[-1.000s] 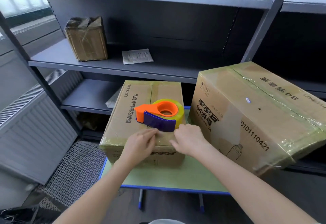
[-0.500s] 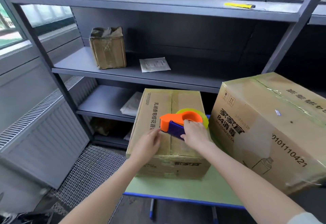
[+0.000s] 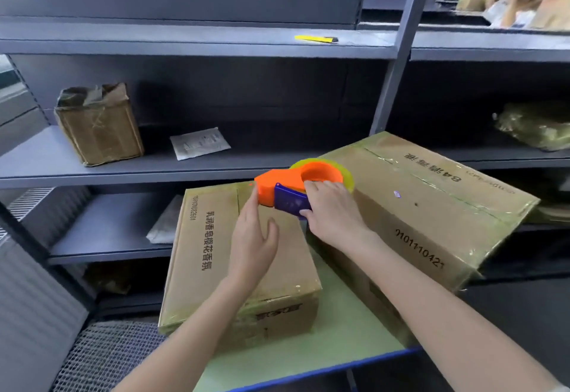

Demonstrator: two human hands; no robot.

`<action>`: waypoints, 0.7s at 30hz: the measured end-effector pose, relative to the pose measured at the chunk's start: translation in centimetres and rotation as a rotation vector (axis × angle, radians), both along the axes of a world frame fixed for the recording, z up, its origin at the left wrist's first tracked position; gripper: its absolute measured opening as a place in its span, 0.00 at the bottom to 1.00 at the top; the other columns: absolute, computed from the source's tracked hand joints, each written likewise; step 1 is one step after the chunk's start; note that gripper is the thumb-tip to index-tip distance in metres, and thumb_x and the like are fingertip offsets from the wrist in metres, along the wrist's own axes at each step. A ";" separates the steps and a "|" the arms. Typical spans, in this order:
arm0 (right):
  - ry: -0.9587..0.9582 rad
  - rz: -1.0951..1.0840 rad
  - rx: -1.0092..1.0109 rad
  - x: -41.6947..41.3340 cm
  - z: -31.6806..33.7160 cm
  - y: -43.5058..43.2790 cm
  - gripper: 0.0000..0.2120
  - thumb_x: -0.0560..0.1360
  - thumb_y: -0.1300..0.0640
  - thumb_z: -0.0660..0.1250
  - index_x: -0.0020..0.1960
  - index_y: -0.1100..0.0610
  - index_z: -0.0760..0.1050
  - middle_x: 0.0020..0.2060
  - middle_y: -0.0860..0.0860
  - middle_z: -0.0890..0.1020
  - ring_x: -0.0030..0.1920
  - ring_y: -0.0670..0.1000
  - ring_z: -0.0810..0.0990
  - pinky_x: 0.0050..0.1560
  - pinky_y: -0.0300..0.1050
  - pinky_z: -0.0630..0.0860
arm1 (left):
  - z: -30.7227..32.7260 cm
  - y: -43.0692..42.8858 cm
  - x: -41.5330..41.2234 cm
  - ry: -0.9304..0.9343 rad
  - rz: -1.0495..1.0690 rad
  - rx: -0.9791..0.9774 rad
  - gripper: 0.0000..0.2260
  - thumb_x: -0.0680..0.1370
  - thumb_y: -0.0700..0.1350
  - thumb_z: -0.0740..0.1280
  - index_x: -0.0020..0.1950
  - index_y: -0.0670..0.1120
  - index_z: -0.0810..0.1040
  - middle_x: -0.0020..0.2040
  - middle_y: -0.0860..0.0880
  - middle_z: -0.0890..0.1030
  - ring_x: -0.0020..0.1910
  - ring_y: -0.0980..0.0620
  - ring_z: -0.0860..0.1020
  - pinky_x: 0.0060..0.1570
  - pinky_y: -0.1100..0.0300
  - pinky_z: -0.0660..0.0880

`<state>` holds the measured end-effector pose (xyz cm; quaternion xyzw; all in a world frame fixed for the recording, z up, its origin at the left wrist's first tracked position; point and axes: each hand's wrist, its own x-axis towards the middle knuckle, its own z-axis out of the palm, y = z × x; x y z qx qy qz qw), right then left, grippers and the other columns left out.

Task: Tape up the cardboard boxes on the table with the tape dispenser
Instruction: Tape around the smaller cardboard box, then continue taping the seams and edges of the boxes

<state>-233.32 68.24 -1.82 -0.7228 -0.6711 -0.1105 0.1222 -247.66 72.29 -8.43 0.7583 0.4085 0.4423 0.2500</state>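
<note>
Tape dispenser [image 3: 296,188], orange and purple, sat above the far end of the small box [image 3: 216,252], clamped in the right hand [image 3: 331,211]. Beside it, the left hand [image 3: 251,242] lay spread and flat over the small box. Right of that stood the large box [image 3: 431,212], on the green table [image 3: 339,348].

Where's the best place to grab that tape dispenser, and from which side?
Grip the tape dispenser by its purple handle block, coming from the near right side, as the right hand does. The orange nose points left toward the small box, so keep that end clear.
</note>
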 end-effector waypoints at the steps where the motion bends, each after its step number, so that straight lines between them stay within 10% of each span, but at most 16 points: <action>1: -0.009 -0.030 0.019 1.1 0.9 -0.5 0.16 0.77 0.51 0.64 0.61 0.58 0.69 0.57 0.53 0.78 0.58 0.54 0.74 0.58 0.45 0.66 | 0.9 0.1 1.3 -0.014 -0.025 0.039 0.27 0.78 0.37 0.62 0.76 0.43 0.57 0.68 0.46 0.69 0.66 0.52 0.68 0.63 0.65 0.63; 6: -0.024 -0.223 0.013 7.5 3.3 -3.8 0.21 0.77 0.50 0.65 0.66 0.58 0.67 0.59 0.53 0.77 0.61 0.54 0.73 0.63 0.47 0.66 | 3.4 0.0 9.0 -0.015 -0.188 0.123 0.23 0.78 0.36 0.60 0.73 0.41 0.63 0.61 0.49 0.71 0.57 0.61 0.66 0.54 0.77 0.58; 21: -0.059 -0.425 -0.084 16.4 1.6 -9.0 0.18 0.77 0.49 0.63 0.63 0.58 0.69 0.58 0.53 0.77 0.60 0.55 0.71 0.63 0.49 0.64 | 1.6 -2.9 19.6 0.087 -0.373 0.018 0.23 0.77 0.38 0.61 0.73 0.42 0.64 0.60 0.46 0.73 0.59 0.50 0.71 0.52 0.70 0.62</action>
